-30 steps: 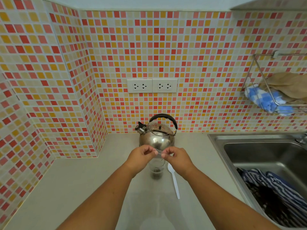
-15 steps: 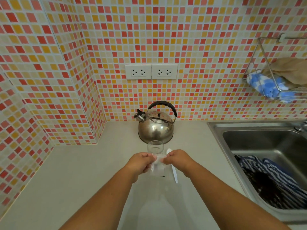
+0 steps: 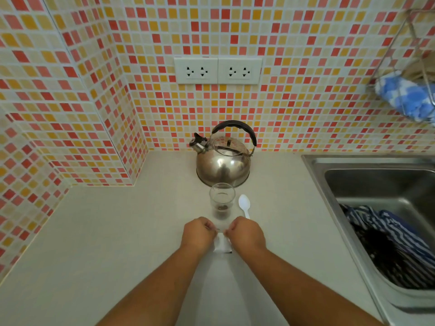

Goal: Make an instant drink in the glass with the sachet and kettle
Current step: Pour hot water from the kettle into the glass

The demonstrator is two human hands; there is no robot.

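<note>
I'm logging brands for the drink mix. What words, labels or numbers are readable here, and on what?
None can be read.
Small white sachet, pinched between left hand and right hand: no print legible.
Shiny steel kettle, clear glass, white plastic spoon, white wall sockets: no lettering visible.

A white plastic spoon (image 3: 243,205) is lying on the pale desk (image 3: 117,231). A striped cloth (image 3: 386,241) is sitting in the steel sink (image 3: 367,184). A blue checked cloth (image 3: 404,97) is resting in the wire rack (image 3: 397,43) beside the twin wall sockets (image 3: 217,70).
</note>
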